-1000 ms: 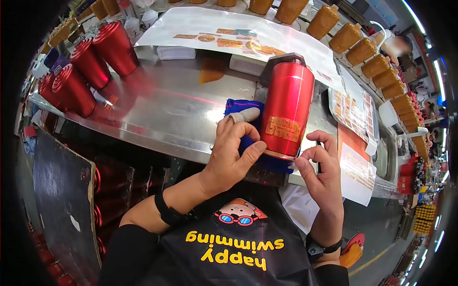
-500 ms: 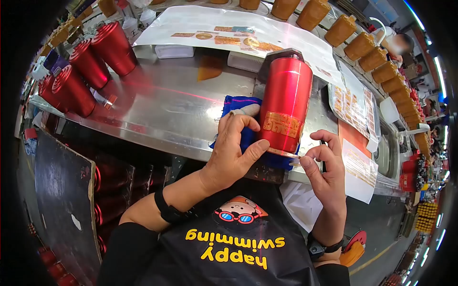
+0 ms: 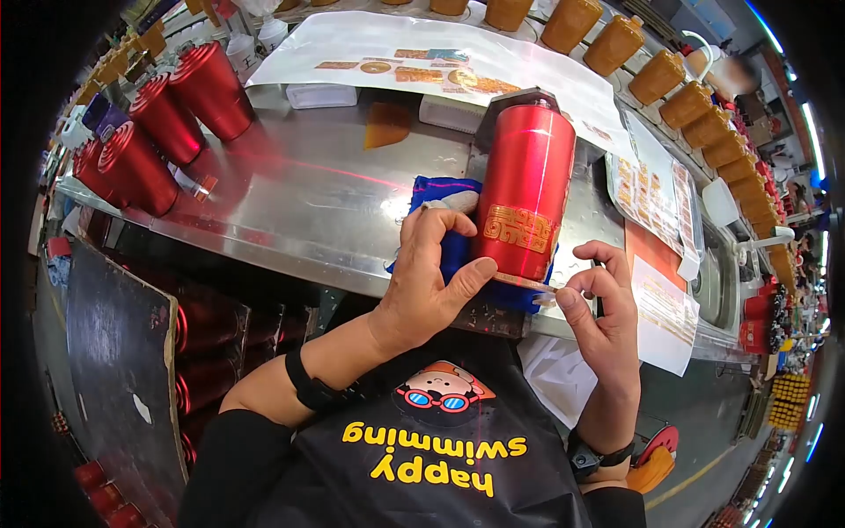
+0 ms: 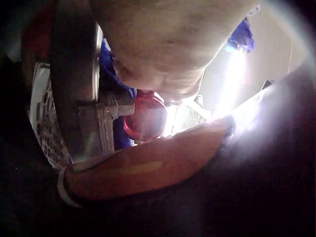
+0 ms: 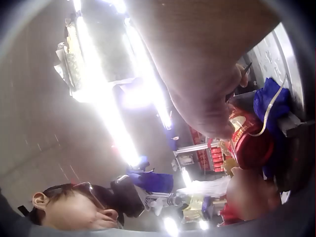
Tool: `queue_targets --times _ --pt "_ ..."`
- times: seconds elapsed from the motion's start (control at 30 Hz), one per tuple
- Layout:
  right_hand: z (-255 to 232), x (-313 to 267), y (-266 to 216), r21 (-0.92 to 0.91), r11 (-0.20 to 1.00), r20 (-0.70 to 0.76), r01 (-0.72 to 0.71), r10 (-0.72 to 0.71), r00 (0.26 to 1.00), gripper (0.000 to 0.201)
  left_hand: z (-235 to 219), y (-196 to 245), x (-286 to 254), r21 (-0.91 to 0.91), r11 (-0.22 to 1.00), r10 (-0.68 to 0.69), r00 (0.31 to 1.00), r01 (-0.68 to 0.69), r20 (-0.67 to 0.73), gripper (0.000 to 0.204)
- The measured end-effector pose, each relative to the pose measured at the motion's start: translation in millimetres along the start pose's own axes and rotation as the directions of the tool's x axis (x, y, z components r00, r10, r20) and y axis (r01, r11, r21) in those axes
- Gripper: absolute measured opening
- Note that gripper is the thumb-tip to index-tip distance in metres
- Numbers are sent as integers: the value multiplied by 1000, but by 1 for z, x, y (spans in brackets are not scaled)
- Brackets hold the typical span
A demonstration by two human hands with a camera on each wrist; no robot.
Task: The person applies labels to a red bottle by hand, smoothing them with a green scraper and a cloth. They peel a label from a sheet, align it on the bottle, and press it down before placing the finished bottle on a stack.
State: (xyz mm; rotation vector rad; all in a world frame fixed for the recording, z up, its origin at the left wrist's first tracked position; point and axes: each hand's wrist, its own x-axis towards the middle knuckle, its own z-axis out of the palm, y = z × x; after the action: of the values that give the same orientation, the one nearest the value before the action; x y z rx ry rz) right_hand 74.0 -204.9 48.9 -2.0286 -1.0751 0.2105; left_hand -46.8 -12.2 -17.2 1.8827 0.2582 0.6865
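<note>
The right hand (image 3: 607, 321), pinching a thin gold strip (image 5: 267, 113), sits slightly farther from the red bottle (image 3: 528, 180) than a second ago, apparently drawing the strip outward. The bottle lies over blue cloth (image 3: 453, 251); whether the left hand (image 3: 429, 275) grips it, I cannot tell.

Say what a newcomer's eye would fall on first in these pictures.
Probably the big shiny red metallic cylinder with a gold pattern, central in the head view between the bare left hand and bare right hand. Next, perhaps, the cluster of stepped-top red metallic containers at the left of the steel table, then the black garment with yellow lettering below the hands.
</note>
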Motion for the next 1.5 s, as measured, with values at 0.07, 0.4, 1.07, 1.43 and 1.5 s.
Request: queue_targets --times 0.07,0.4,1.07,1.43,1.5 --pt "0 0 0 6 1000 4 -5 4 1000 17 0 2 1 9 1000 -2 1000 2 -4 48" --pt "0 -1 5 37 999 33 -21 20 999 16 6 0 0 18 999 27 998 -26 -60 45" --pt "-13 1 29 354 931 251 -88 -4 968 22 -7 9 26 288 458 756 539 -841 371 29" --pt "-13 0 34 322 946 204 -35 -33 978 17 5 -7 24 239 493 789 546 -837 282 36" --pt "-14 0 35 324 945 204 -50 -18 979 17 8 -7 21 245 530 784 579 -812 223 29"
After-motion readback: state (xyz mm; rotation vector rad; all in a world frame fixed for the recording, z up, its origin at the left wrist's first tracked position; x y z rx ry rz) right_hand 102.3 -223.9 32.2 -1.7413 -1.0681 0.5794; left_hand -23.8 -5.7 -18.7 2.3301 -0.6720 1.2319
